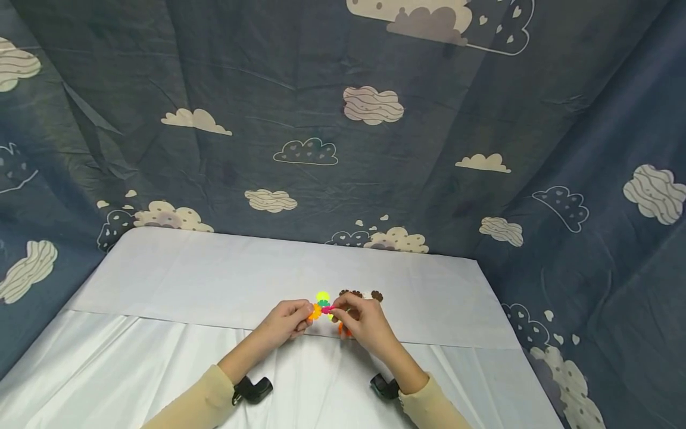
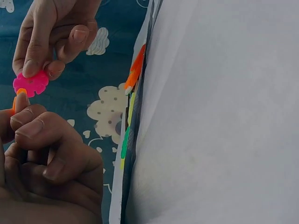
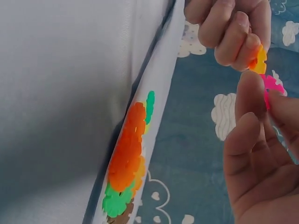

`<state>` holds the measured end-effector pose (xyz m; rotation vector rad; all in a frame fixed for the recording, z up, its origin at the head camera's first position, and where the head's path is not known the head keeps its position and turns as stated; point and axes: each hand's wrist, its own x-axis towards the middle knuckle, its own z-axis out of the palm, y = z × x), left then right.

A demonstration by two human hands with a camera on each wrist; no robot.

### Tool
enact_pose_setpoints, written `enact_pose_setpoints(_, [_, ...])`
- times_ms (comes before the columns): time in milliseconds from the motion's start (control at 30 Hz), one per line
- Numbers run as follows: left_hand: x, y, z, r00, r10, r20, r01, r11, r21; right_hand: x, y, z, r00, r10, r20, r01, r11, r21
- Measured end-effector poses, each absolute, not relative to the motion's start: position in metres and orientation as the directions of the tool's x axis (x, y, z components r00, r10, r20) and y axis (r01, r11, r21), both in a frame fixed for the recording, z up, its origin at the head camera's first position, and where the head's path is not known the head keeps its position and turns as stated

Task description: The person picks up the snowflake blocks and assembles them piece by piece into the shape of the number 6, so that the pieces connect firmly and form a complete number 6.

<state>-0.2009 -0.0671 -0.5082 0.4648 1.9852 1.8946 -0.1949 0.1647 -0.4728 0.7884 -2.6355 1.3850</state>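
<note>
Between finger and thumb, my left hand (image 1: 290,319) pinches an orange notched plastic disc (image 1: 316,311). My right hand (image 1: 366,322) pinches a pink notched disc (image 2: 31,84) by its edge. The pink and orange discs meet edge to edge in the left wrist view; how deeply their notches engage is hidden. Seen from the right wrist, the left hand's other fingers curl in toward its palm. Just behind the hands on the table lie a yellow disc (image 1: 323,295) and a green disc (image 1: 324,303). An orange-red piece (image 1: 345,330) lies partly under my right hand.
Brown discs (image 1: 377,295) lie on the white table cover (image 1: 214,274) beyond my right hand. In the right wrist view, orange discs (image 3: 125,154) and a green disc (image 3: 117,199) overlap along the table. A dark cloud-patterned curtain (image 1: 311,71) hangs behind and on both sides.
</note>
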Motion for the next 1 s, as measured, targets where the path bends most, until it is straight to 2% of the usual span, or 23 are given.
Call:
enact_pose_setpoints(167, [-0.201, -0.067, -0.509, -0.883, 0.469, -0.027, -0.006, 0.045, 0.999, -0.195, 0.163, -0.472, -0.782, -0.456, 0.425, -0.622, 0.527, -0.579])
enact_pose_setpoints(267, [-0.201, -0.067, -0.508, -0.881, 0.473, -0.021, -0.001, 0.042, 0.999, -0.194, 0.162, -0.473, -0.738, -0.475, 0.48, -0.675, 0.531, -0.512])
enact_pose_setpoints(667, [-0.197, -0.065, -0.511, -0.878, 0.477, -0.039, -0.013, 0.059, 0.998, -0.189, 0.151, -0.485, -0.665, -0.456, 0.592, -0.745, 0.469, -0.475])
enact_pose_setpoints(1000, [-0.197, -0.063, -0.516, -0.885, 0.462, -0.055, -0.038, 0.046, 0.998, -0.188, 0.146, -0.488, -0.647, -0.451, 0.615, -0.754, 0.499, -0.427])
